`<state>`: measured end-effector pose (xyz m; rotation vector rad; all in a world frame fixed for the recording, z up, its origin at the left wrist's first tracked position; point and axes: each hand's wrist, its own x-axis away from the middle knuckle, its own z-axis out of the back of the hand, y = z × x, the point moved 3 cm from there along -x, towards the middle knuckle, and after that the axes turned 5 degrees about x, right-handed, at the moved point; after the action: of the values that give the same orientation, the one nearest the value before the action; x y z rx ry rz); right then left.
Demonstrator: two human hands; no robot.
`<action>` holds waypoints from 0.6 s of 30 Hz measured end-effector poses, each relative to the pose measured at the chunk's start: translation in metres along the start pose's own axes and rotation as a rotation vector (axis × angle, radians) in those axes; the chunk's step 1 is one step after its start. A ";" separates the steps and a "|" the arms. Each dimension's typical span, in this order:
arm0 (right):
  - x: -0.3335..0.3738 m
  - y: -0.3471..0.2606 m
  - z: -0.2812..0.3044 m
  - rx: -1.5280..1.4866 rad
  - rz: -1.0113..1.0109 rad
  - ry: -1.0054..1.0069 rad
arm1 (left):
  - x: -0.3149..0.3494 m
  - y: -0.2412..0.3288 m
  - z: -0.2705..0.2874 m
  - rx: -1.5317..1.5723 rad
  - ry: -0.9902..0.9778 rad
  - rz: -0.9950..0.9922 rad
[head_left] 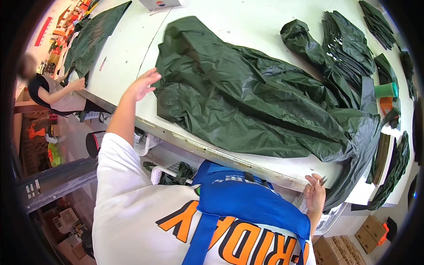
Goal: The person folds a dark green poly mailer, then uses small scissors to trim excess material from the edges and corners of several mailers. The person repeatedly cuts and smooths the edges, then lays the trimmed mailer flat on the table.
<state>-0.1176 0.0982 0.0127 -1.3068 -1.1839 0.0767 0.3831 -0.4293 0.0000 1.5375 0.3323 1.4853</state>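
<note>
A large dark green waterproof garment, shiny and wrinkled, lies spread over the white table in front of me. My left hand reaches to its left edge, fingers stretched out and apart; whether the fingertips touch the fabric I cannot tell. Low on the right, at the table's front edge, my right hand is closed around a small pointed dark tool. Only the tool's tip shows, so its exact kind is unclear. This hand is apart from the garment, whose grey-green end hangs over the edge beside it.
Folded dark green pieces are stacked at the back right, near a green roll. Another person handles green fabric at the far left. White baskets stand below the table edge. Cardboard boxes sit lower right.
</note>
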 end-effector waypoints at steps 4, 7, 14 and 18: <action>-0.030 0.024 0.020 -0.635 0.315 0.122 | -0.021 -0.013 -0.009 -0.216 0.168 0.116; -0.059 0.008 0.062 -0.800 0.563 0.182 | -0.039 -0.048 0.003 -0.251 0.116 0.212; -0.079 -0.018 0.059 -0.773 0.192 0.242 | -0.005 -0.063 0.025 -0.137 0.045 0.221; -0.112 -0.004 0.096 -0.973 0.457 0.309 | 0.014 -0.039 0.074 0.028 0.185 -0.105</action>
<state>-0.2383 0.0927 -0.0721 -2.3262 -0.6170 -0.4073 0.4674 -0.4299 -0.0078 1.3847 0.5361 1.5482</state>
